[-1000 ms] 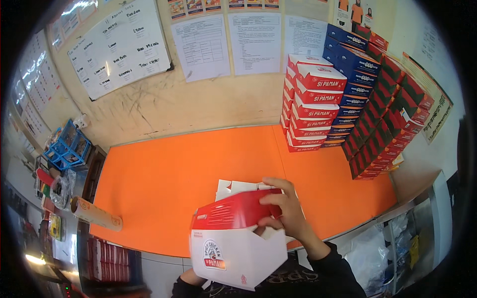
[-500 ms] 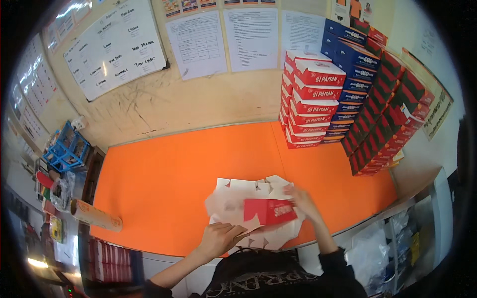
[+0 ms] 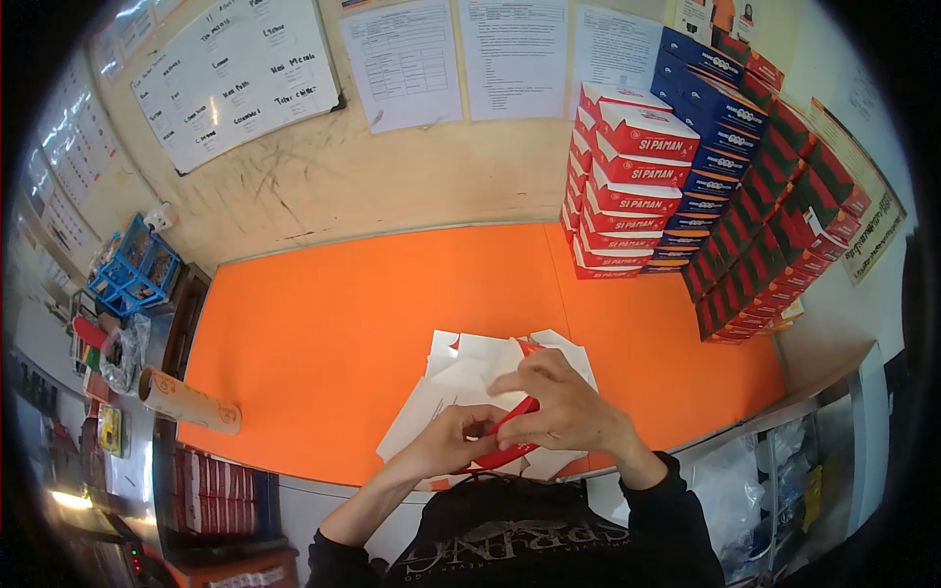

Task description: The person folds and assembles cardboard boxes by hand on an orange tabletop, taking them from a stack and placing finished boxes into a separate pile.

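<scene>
Close to my body, a red and white cardboard box blank (image 3: 510,455) is bent between my two hands, its red side partly showing. My left hand (image 3: 453,441) has its fingers closed on the blank's left part. From the right, my right hand (image 3: 564,407) reaches over it, thumb and fingers curled on the red panel; some fingers hide the fold. Under both hands lie flat white cardboard blanks (image 3: 417,412) with cut flaps, overlapping on the orange tabletop (image 3: 314,343).
At the back right stand stacks of red and white boxes (image 3: 642,186), blue boxes (image 3: 716,147) and dark red boxes (image 3: 774,225). A cardboard tube (image 3: 189,400) lies at the left edge. Beyond it sits a blue basket (image 3: 137,269). Plastic bags (image 3: 735,500) fill a shelf at lower right.
My right hand has come in from the right edge of the blanks to the middle, beside my left hand. The red panel, flat before, is now bent up between them.
</scene>
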Available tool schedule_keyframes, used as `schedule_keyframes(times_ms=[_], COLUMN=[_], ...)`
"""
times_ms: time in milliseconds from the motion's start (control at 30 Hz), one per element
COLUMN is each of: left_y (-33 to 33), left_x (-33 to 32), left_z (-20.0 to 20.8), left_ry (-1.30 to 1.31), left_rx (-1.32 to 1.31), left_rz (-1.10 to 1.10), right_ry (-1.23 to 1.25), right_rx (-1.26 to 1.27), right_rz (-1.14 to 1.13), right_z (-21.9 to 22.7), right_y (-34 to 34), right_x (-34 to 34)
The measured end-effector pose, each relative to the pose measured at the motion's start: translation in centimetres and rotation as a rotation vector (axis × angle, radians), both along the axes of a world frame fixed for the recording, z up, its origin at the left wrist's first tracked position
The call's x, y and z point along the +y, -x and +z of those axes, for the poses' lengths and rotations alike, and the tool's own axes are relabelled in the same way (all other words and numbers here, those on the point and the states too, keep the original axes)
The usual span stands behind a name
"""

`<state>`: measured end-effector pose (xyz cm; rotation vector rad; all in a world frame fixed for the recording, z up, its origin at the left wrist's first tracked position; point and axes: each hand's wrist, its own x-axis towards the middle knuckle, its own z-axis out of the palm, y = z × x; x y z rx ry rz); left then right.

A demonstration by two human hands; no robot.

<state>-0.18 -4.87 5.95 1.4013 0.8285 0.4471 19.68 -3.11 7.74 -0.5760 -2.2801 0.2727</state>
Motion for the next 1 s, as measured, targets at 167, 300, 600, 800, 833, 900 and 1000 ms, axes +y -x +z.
schedule_keyframes(times_ms=[167, 300, 600, 800, 833, 900, 1000], left_y=[1.6, -0.2, -2.4, -0.7, -1.1, -0.9, -1.4], left_x=[-0.5, 0.1, -0.4, -1.9, -2.3, -2.7, -1.8], left_z=[-2.5, -2.8, -1.6, -1.3, -1.9, -2.3, -2.5], left_ry=[-0.234, -0.094, -0.647, -0.673, -0.803, -0.654, -0.271], left_rx=[-0.219, -0.425, -0.228, 0.088, 0.027, -0.088, -0.455], left_rz=[0.344, 0.813, 0.971, 0.684, 0.616, 0.615, 0.728], right_ry=[-0.240, 0.270, 0.720, 0.447, 0.447, 0.524, 0.382], right_rx=[0.190, 0.361, 0.702, 0.306, 0.305, 0.514, 0.310], right_rz=[-0.218, -0.422, -0.324, -0.403, -0.398, -0.311, -0.237], right_z=[-1.5, -3.4, -2.7, -1.9, -1.8, -1.6, 0.4], right_y=[0.3, 3.9, 2.3, 2.6, 2.6, 2.7, -0.3], right_x=[-0.8, -4.0, -1.9, -3.6, -3.6, -3.4, -1.8])
